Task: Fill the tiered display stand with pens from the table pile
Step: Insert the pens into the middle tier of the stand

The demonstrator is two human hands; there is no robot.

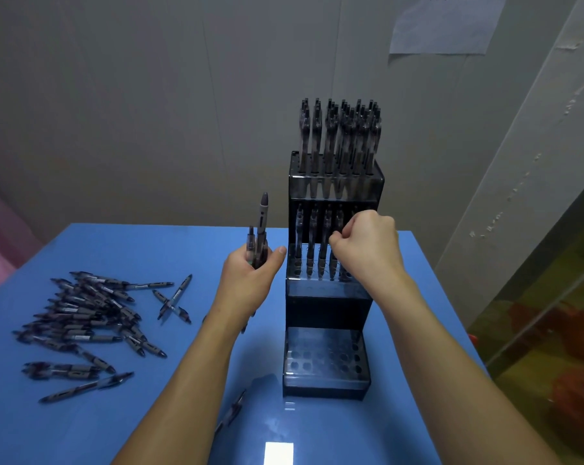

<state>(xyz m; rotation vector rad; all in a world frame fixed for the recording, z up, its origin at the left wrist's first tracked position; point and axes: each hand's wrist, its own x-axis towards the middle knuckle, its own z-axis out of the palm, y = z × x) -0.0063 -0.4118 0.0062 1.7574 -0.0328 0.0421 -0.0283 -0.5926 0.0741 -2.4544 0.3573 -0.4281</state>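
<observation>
Pens fill the top tier of the black tiered display stand [331, 297], which stands toward the right edge of the blue surface [196, 391], near its far side. The middle tier holds a single row of pens [312, 250] along its back; its front holes are open. The lowest tier [324, 359], nearest the person, shows only bare holes. The right hand [366, 243] is over the middle tier, fingers curled in at the right end of that row; whether they pinch a pen cannot be told, since the hand hides it. The left hand [252, 273], just beside the stand's left wall, grips a small bundle of pens [258, 239] upright, fingers wrapped round them and thumb pressed across. The table pile [86, 317] lies loose near the left edge, with a few stray pens [175, 298] between it and the left forearm.
</observation>
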